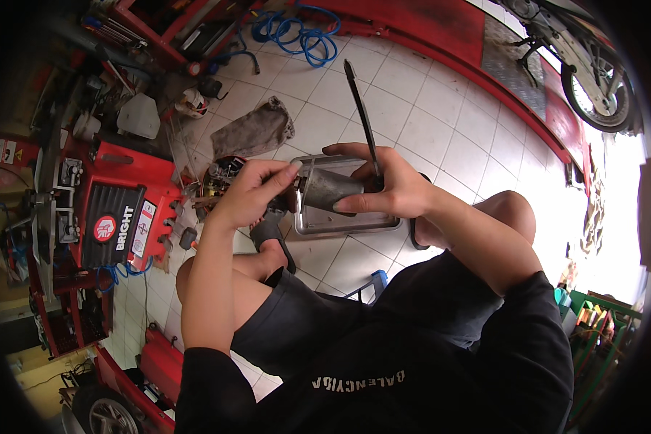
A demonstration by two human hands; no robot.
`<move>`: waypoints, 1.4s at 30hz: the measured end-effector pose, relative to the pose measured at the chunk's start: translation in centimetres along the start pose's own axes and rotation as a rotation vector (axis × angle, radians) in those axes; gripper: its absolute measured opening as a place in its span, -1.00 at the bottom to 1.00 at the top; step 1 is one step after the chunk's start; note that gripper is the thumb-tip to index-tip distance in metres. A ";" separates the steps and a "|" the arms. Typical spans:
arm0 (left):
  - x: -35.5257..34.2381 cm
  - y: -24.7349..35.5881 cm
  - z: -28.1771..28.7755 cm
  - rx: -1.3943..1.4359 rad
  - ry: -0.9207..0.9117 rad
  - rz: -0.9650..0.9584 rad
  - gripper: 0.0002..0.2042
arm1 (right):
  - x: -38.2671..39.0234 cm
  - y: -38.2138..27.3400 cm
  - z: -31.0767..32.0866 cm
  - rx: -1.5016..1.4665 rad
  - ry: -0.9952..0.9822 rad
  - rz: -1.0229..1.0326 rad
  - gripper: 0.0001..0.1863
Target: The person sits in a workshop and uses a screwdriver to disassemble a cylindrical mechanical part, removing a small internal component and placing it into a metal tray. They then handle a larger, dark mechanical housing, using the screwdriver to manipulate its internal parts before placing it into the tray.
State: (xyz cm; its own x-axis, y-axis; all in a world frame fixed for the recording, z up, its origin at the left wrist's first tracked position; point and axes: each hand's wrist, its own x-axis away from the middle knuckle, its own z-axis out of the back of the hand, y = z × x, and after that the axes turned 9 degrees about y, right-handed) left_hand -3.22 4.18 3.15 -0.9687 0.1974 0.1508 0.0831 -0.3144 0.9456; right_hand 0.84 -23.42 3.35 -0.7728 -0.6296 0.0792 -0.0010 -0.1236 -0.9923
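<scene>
A grey metal cylinder [325, 189] lies sideways in my right hand [390, 184], whose thumb presses its lower side while the fingers wrap behind it. A long black rod [359, 101] rises from beside that hand; whether it joins the cylinder I cannot tell. My left hand [257, 188] is closed in a pinch at the cylinder's left end, on a small dark fitting [297, 185] that is partly hidden by the fingers. Both hands are over a rectangular steel tray [347, 228] between my feet.
A dirty grey rag [252, 126] and assorted metal parts [217, 177] lie on the tiled floor. A red-and-black machine [126, 195] stands left, a blue hose [296, 32] beyond. A motorbike wheel [597, 101] and red lift platform [441, 32] are behind; a green rack [607, 325] is right.
</scene>
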 end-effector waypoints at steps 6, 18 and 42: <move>0.4 -0.7 -2.1 0.031 0.105 -0.070 -0.61 | 0.2 0.8 0.7 -0.134 0.060 -0.086 -0.27; -0.1 1.0 -2.6 0.023 0.203 -0.194 -0.53 | -0.4 -0.9 2.0 -0.109 0.152 -0.038 -0.29; 1.6 2.5 -1.3 -0.018 0.210 -0.303 -0.59 | -0.4 -3.7 1.9 0.085 0.052 0.097 -0.38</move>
State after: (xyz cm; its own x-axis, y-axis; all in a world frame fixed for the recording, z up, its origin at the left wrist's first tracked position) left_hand -4.89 2.50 5.38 -0.9758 0.0901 -0.1991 -0.2168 -0.2877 0.9329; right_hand 2.38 -24.12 7.12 -0.7984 -0.6016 -0.0242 0.1276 -0.1298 -0.9833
